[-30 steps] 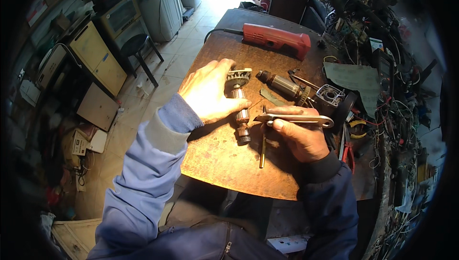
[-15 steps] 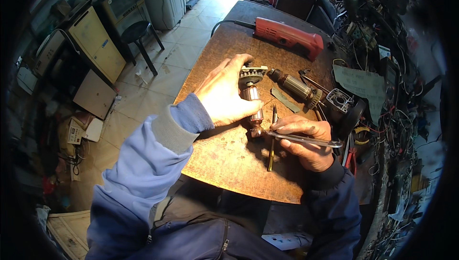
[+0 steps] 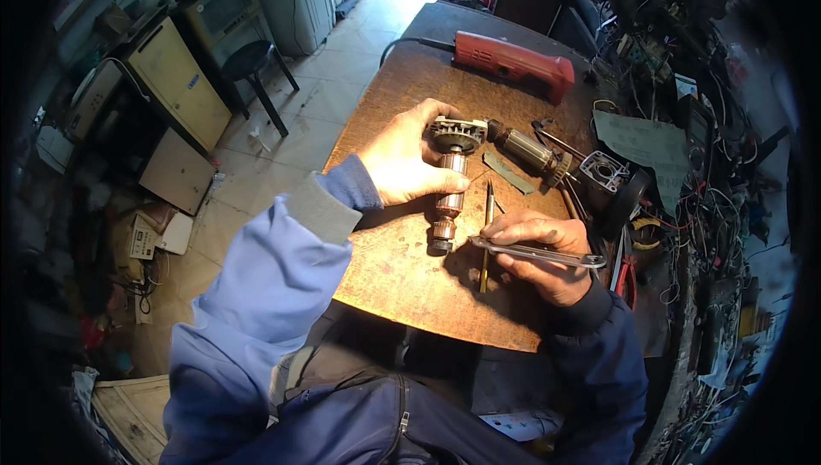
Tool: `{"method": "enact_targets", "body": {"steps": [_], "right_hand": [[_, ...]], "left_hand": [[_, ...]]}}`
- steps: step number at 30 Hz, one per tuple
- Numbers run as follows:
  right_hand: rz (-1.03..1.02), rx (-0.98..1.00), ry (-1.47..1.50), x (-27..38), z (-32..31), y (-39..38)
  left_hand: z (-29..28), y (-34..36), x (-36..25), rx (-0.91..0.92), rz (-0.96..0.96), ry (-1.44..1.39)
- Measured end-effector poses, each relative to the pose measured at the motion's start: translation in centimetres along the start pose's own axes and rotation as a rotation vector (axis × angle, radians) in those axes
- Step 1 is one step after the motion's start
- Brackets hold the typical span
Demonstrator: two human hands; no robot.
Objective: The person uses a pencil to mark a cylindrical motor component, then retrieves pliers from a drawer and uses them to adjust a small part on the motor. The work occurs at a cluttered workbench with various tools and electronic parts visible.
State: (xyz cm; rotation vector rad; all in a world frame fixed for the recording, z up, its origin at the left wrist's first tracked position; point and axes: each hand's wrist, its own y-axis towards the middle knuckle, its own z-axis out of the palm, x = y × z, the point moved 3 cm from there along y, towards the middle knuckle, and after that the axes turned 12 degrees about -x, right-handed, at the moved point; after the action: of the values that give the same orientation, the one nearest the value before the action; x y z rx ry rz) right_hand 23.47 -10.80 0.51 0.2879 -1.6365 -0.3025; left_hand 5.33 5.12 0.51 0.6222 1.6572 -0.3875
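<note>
Hands: left [image 3: 406, 161] gripping coppery ribbed armature [image 3: 450, 187], right [image 3: 539, 256] clasping flat steel wrench [image 3: 534, 253].

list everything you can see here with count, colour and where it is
motor armature: 1, copper and grey, mid-bench, held by the left hand
wrench: 1, silver, lying across the right hand
screwdriver: 1, dark and yellowish, on the bench beside the armature
second armature: 1, dark copper, right of the first
power tool: 1, red, far end of the bench
gear housing: 1, silver, right of the second armature
workbench: 1, rusty brown
stool: 1, black, on the floor to the left
tangled wires: many, mixed colours, right side
left hand: gripping the armature
right hand: holding the wrench
</note>
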Motion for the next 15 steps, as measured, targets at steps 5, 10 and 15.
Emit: {"method": "enact_targets", "body": {"steps": [5, 10, 15], "right_hand": [[0.025, -0.033, -0.058, 0.6, 0.6, 0.1], [0.137, -0.092, 0.006, -0.3, 0.7, 0.1], [0.073, -0.054, -0.073, 0.2, 1.3, 0.3]], "left_hand": [[-0.2, 0.6, 0.1, 0.075, 0.002, -0.02], [-0.1, 0.5, 0.1, 0.068, 0.008, 0.043], [0.1, 0.8, 0.8, 0.064, 0.067, 0.033]]}}
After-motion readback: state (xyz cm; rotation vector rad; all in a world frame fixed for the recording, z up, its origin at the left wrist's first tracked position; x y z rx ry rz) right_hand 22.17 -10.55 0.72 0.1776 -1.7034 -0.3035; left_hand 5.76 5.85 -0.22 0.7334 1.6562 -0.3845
